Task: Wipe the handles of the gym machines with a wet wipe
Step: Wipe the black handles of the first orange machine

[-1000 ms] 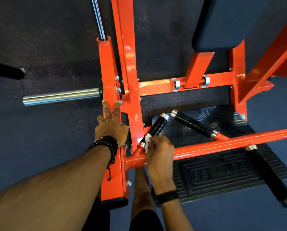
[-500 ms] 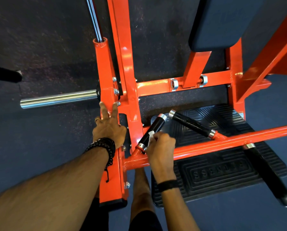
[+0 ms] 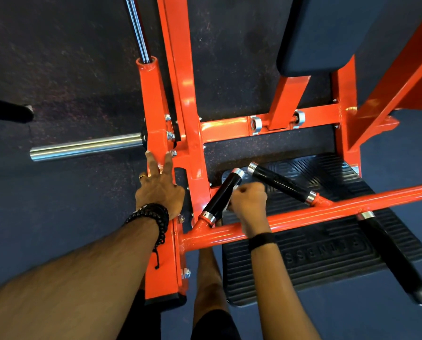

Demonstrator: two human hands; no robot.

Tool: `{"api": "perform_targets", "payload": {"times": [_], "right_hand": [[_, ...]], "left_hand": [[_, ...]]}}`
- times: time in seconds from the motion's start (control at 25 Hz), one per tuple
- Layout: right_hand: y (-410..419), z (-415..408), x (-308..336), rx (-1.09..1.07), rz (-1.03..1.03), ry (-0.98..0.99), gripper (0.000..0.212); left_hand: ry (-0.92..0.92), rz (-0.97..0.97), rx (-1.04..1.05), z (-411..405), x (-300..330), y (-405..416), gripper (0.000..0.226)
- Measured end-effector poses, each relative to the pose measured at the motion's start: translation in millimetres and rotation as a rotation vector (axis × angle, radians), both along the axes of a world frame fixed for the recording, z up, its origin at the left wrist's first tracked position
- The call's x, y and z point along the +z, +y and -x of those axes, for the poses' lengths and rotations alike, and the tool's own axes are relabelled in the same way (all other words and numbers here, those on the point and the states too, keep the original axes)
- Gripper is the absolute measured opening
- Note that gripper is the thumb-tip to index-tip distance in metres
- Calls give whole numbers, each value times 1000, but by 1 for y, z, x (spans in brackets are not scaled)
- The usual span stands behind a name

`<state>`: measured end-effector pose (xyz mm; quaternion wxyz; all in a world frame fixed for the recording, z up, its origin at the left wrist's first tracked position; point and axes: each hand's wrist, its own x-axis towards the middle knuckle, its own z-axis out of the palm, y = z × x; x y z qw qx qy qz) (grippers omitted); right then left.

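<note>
An orange gym machine fills the view. Its left black handle [image 3: 221, 195] slants up from an orange crossbar [image 3: 327, 212]. My right hand [image 3: 250, 201] is curled around the middle of that handle, pinching a white wet wipe [image 3: 227, 205] against it; only a sliver of the wipe shows. My left hand [image 3: 159, 186] rests flat on the orange upright arm [image 3: 153, 133], fingers straight and spread. A second black handle [image 3: 282, 183] slants up to the right of my right hand. A third black handle [image 3: 393, 256] points down at the right.
A chrome weight peg [image 3: 85, 147] sticks out to the left. A black ribbed foot plate [image 3: 327, 251] lies under the handles. A dark seat pad [image 3: 339, 33] is at the top right. My leg [image 3: 208, 285] stands below the crossbar on dark rubber floor.
My right hand has slid with the wipe up the left handle, from its lower chrome collar to the middle. My left hand has stayed on the orange arm.
</note>
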<state>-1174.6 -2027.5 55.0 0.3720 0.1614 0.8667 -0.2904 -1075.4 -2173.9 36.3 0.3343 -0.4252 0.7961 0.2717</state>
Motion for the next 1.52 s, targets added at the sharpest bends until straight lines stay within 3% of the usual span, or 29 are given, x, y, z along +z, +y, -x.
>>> {"api": "perform_targets", "payload": {"times": [0.12, 0.24, 0.36, 0.48, 0.56, 0.72, 0.88, 0.96, 1.12, 1.2, 1.32, 1.44, 1.52], "right_hand": [[-8, 15, -10, -374, 130, -73, 22], [-12, -13, 20, -362, 167, -298, 9], [-15, -2, 27, -545, 343, -487, 39], [-17, 33, -2, -875, 416, -438, 66], [-18, 24, -9, -862, 365, -453, 78], [-16, -3, 18, -777, 381, -671, 91], [-20, 40, -7, -940, 353, -634, 109], [-21, 34, -17, -858, 328, -603, 111], [-10, 7, 3, -593, 347, -721, 100], [-11, 21, 1, -641, 358, -708, 94], [-21, 38, -13, -735, 331, -387, 66], [-15, 2, -1, -259, 155, -106, 29], [-10, -36, 23, 169, 134, -52, 21]], "left_hand": [[-1, -1, 7, 0, 0, 1, 83], [-9, -2, -1, 1, 0, 0, 83], [-7, -2, 1, 1, 1, 0, 83], [-3, -2, 9, 0, 1, 1, 84], [-5, 6, 12, 0, 0, 1, 84], [-1, 5, 17, 1, 1, 1, 84], [-5, -1, 19, 1, 2, 0, 84], [-6, 4, 16, 2, 3, 0, 84], [-1, -1, 22, 2, 3, 1, 83], [1, 0, 22, 2, 2, 1, 83], [0, 2, 23, 2, 2, 1, 83], [2, 5, 17, 3, 3, 1, 84], [2, 12, 11, 3, 3, 1, 84]]}}
